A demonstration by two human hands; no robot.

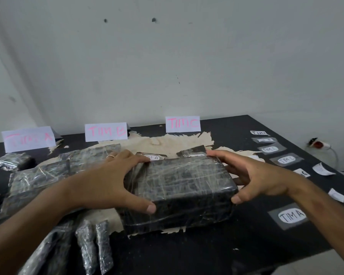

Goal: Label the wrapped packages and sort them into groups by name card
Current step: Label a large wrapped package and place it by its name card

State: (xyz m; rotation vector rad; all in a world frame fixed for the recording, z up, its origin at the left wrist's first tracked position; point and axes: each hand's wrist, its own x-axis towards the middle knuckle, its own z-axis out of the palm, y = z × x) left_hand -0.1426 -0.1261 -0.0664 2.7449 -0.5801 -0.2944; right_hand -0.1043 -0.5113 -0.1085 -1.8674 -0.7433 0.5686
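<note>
Setting. A pale grey-white wall [167, 56] rises behind a black table [236, 245], marked by two small dark holes [153, 20] near the top. The tabletop's black surface is peeled away at the centre, exposing a tan patch [157, 141]. At far right, a white power strip [319, 144] lies beside the table.

The wrapped package [179, 187] is black under clear film streaked with pale glints. The worktop [246, 245] is black too, with a torn beige patch [167, 143] showing behind the package. Three white name cards [105, 132] beyond it carry pink lettering — the labels [291, 216] right of the package are grey with white ovals and black writing.
</note>
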